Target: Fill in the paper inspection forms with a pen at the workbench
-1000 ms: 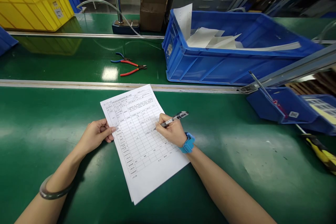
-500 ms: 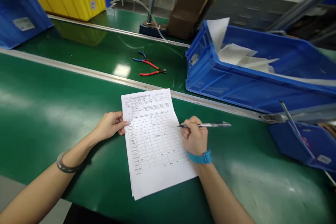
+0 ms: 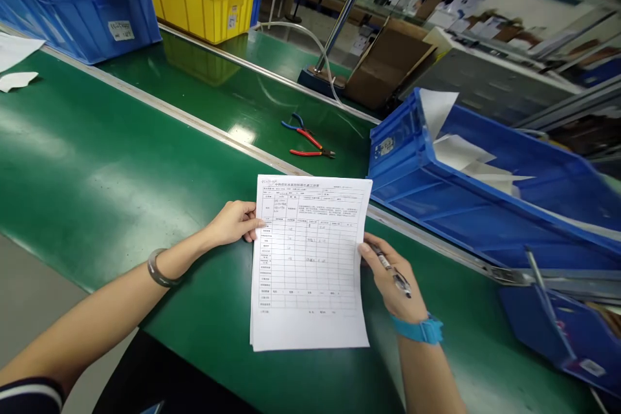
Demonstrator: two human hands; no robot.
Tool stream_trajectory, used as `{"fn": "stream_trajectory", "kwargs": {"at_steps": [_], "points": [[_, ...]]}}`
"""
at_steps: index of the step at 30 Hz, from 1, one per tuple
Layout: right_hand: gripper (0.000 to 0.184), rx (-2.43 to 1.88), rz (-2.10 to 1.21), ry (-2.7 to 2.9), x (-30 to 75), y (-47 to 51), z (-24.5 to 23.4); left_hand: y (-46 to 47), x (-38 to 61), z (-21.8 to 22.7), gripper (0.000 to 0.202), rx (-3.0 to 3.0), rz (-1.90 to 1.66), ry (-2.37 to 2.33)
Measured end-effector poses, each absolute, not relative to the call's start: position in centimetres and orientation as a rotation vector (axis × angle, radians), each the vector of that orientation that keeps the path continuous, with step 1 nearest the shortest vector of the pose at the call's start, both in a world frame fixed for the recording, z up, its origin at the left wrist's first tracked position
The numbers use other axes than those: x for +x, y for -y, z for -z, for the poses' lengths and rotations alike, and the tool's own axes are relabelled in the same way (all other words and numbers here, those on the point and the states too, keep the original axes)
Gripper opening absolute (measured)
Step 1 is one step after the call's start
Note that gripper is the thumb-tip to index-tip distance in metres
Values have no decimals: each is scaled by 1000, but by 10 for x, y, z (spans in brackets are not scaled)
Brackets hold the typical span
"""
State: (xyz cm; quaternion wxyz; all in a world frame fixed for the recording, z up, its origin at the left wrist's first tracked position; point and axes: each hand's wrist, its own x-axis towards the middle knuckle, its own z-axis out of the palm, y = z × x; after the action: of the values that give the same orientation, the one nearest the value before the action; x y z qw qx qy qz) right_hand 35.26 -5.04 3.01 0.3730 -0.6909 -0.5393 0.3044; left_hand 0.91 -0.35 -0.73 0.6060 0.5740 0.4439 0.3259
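A stack of printed forms (image 3: pixel 313 317) with a table and some handwriting lies over the green work surface. My left hand (image 3: pixel 236 222) pinches its left edge, thumb on top and fingers underneath. At the right edge, the thumb of my right hand (image 3: pixel 392 275) presses on the paper while the other fingers are behind it. A pen (image 3: pixel 395 275) is tucked in that same hand, slanting across it between thumb and fingers. The underside of the stack is hidden.
Cutting pliers (image 3: pixel 310 143) and smaller blue-handled pliers (image 3: pixel 294 121) lie beyond the rail. A blue bin (image 3: pixel 485 187) with white papers (image 3: pixel 463 152) stands at right, a dark blue box (image 3: pixel 548 330) nearer. Another blue bin (image 3: pixel 87 19) and a yellow bin (image 3: pixel 198 6) are at upper left.
My right hand has turned from a writing grip to holding the papers' right edge, the pen now lying back across the hand. The stack has straightened. The view has shifted left.
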Motion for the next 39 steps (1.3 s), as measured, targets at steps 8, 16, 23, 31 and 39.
{"fn": "stream_trajectory", "kwargs": {"at_steps": [8,16,23,31,39], "points": [[48,-1486,-406,1211,314,71,-55,4,8,9,9,1400,-796,-1051],[25,-1286,-1090,1483,272,77,-28,2,9,10,7,1394,-790,-1065],[15,-1334,-1060,1712,258,71,-14,2,9,11,9,1404,-771,-1071],[27,-1391,-854,1732,254,78,-4,2,8,8,7,1455,-732,-1097],[30,-1326,-857,1820,254,77,-4,1,8,10,9,1483,-711,-1116]]}}
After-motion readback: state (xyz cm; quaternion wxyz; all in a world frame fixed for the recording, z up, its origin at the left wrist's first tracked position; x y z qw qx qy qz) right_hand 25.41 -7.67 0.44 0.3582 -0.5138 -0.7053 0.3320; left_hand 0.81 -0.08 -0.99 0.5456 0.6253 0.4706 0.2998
